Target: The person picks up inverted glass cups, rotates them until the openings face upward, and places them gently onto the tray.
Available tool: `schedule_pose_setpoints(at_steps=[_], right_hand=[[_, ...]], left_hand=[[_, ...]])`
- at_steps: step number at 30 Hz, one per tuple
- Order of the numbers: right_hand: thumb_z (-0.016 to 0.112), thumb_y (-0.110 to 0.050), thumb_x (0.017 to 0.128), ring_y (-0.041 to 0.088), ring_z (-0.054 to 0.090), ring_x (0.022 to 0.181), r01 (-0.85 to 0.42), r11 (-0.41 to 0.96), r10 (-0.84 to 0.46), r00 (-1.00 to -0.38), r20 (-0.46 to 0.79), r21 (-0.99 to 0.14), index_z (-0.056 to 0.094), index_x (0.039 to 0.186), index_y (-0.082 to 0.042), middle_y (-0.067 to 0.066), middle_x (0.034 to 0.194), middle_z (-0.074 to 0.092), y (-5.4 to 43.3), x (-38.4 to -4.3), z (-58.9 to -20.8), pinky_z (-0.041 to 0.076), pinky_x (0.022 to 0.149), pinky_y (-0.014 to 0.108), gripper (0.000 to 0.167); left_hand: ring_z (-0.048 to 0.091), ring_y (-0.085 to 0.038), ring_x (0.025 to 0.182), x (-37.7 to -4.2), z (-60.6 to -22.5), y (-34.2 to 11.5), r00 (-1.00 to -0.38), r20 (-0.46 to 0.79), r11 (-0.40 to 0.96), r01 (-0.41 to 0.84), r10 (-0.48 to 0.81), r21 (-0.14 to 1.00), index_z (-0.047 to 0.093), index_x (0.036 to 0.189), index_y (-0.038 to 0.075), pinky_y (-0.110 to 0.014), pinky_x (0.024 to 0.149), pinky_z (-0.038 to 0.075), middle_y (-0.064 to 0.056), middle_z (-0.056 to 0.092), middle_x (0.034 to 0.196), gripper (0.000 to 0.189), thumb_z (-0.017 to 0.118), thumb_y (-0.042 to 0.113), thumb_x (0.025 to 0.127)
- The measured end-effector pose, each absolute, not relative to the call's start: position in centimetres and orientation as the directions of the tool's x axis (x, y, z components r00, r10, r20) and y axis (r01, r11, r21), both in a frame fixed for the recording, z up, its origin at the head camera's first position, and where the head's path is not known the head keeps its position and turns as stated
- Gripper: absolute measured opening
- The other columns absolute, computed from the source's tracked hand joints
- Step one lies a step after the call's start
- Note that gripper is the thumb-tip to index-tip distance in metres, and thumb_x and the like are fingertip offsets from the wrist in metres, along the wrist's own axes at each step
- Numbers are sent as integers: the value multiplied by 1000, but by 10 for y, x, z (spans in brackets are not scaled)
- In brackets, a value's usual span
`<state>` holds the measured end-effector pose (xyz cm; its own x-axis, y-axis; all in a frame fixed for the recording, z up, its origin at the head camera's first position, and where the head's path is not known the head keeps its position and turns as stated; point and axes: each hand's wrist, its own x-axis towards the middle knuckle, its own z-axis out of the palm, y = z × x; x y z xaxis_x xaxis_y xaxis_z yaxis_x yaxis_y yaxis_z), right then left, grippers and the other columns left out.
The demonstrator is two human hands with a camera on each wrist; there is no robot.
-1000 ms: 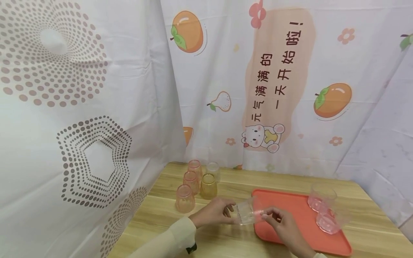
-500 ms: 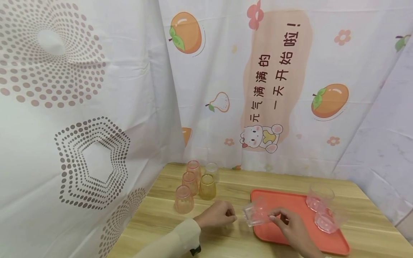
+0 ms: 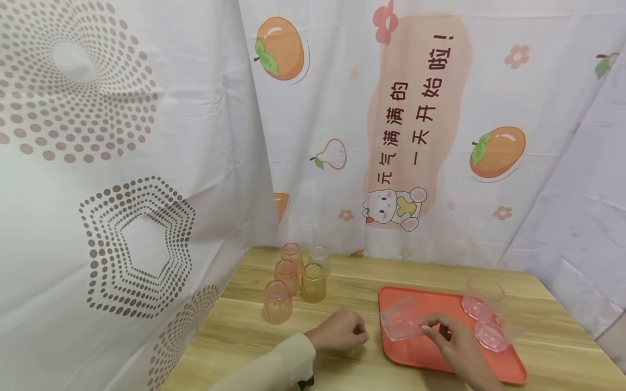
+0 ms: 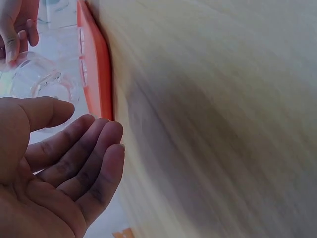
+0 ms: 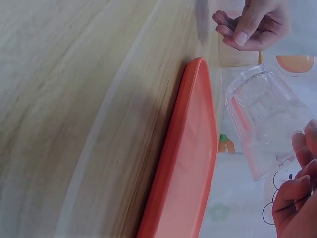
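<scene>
My right hand pinches a clear drinking glass by its rim, between thumb and fingers. The glass is tilted with its base toward the left, above the left part of the red tray. In the right wrist view, the thick base of this glass points up toward the other hand. My left hand is over the wooden table just left of the tray, holding nothing. Its fingers are loosely bent in the left wrist view. Two clear glasses, one farther back and one nearer, stand at the tray's right side.
At the table's back left stand several tumblers: pink ones, a yellow one and a clear one. A patterned curtain hangs along the left, and a fruit-print curtain closes off the back.
The left hand has let go of the clear glass. The right hand has carried the glass rightward over the tray, and the left hand has shifted slightly right.
</scene>
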<state>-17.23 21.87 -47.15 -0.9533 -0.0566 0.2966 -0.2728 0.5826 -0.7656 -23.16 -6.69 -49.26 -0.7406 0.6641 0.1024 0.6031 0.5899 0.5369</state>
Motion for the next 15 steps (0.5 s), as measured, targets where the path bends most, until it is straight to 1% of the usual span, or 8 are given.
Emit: schedule_pose_setpoints(at_steps=[5, 10, 15], right_hand=[[74, -21, 95, 8, 40, 55, -280, 602, -57, -949, 309, -748, 74, 99, -18, 2, 77, 59, 225, -171, -472, 37, 51, 26, 5], [76, -17, 93, 8, 42, 55, -323, 633, -56, -925, 375, -704, 74, 97, -16, -2, 80, 61, 231, -169, -473, 36, 50, 26, 4], [77, -13, 92, 7, 43, 57, -364, 645, -64, -902, 427, -672, 74, 97, -18, -5, 82, 64, 238, -168, -472, 38, 51, 25, 8]], left_hand=[[45, 4, 53, -231, -497, -63, -740, 92, 602, 607, 667, 518, 75, 80, 16, -13, 53, 43, 18, 55, 62, 19, 69, 18, 98], [42, 4, 49, -230, -497, -59, -740, 71, 611, 601, 669, 515, 74, 77, 17, -14, 50, 41, 19, 53, 58, 22, 68, 20, 99], [40, 4, 47, -229, -500, -55, -744, 58, 624, 597, 665, 505, 72, 76, 17, -15, 46, 39, 18, 50, 55, 23, 68, 21, 98]])
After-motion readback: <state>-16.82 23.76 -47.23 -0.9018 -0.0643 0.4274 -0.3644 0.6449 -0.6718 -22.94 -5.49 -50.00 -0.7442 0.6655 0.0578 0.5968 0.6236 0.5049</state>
